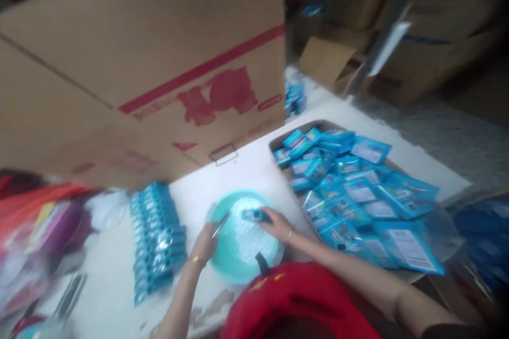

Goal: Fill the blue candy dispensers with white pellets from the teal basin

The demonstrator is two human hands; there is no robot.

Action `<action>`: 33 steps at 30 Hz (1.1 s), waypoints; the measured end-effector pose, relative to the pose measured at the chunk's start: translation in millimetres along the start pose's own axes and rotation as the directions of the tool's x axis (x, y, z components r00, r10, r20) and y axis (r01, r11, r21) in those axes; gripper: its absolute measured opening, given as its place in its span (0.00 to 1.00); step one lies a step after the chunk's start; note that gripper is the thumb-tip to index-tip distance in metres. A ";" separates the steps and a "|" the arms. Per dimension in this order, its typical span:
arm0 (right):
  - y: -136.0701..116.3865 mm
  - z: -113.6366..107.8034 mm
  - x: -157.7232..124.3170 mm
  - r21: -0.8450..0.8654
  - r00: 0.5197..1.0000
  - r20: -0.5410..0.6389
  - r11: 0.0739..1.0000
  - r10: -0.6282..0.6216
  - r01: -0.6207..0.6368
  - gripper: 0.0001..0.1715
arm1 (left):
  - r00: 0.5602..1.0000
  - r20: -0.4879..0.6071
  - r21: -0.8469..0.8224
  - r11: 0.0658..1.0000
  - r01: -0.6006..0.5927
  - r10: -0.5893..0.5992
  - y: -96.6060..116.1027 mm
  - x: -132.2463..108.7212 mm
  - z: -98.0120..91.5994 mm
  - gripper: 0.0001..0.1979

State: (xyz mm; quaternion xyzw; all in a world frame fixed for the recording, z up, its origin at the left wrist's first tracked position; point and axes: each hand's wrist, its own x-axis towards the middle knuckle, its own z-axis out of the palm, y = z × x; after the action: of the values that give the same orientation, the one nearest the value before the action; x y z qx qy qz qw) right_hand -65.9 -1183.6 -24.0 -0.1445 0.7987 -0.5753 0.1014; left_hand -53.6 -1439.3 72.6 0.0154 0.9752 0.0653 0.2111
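Observation:
A turquoise bowl (225, 262) stands on the white table, with a mass of small white pieces (248, 243) in its right part. At the bowl's left rim my left hand (204, 243) is closed around a slim shiny tool (221, 225) that points up over the bowl; blur hides its exact kind. My right hand (277, 225) reaches over the right rim and grips a small blue packet (254, 215) above the white pieces. Left of the bowl, blue packets (159, 238) stand packed together in rows.
A cutout in the table (413, 153) is heaped with flat blue pouches (358, 190) on the right. Behind the bowl rises a large cardboard box (167, 63) with red print. Coloured bags (59, 228) lie far left, and scissors-like handles (71, 294) lie at lower left.

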 end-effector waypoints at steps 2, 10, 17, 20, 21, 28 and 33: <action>7.8 -1.4 -1.5 0.025 1.000 -0.013 0.999 -0.026 0.026 0.23 | 0.999 0.021 -0.069 0.997 0.032 -0.031 -13.8 18.5 43.1 0.18; 1.3 -9.6 1.6 0.097 0.997 -0.050 0.994 0.058 -0.052 0.24 | 0.992 0.016 -0.318 0.941 -0.116 0.128 19.4 39.5 150.3 0.19; -3.0 -10.2 18.4 0.300 0.979 -0.095 0.943 0.182 -0.147 0.23 | 0.954 0.058 -0.599 0.775 -0.202 0.293 39.0 17.4 167.6 0.15; -0.6 -10.4 19.7 0.335 0.983 -0.079 0.933 0.169 -0.133 0.24 | 0.947 0.054 -0.681 0.705 -0.198 0.318 29.3 12.5 153.2 0.13; 0.4 -10.3 19.1 0.330 0.985 -0.068 0.935 0.160 -0.129 0.24 | 0.945 0.046 -0.702 0.684 -0.199 0.322 23.7 9.1 145.2 0.13; 8.2 -5.8 10.6 0.009 0.999 -0.033 1.000 -0.007 0.007 0.23 | 0.943 -0.082 -0.739 0.616 -0.274 0.321 -13.0 -25.2 51.2 0.14; 4.7 -1.6 6.6 -0.158 0.966 0.141 0.958 -0.218 0.239 0.23 | 0.940 -0.031 -0.504 0.807 -0.308 0.339 3.2 -28.3 -7.4 0.12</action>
State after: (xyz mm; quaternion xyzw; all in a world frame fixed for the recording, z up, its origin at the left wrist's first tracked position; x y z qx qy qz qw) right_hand -73.2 -1183.0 -27.9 -0.2791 0.8160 -0.5014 0.0700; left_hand -30.9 -1438.7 91.3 0.1277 0.9005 0.3510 0.2228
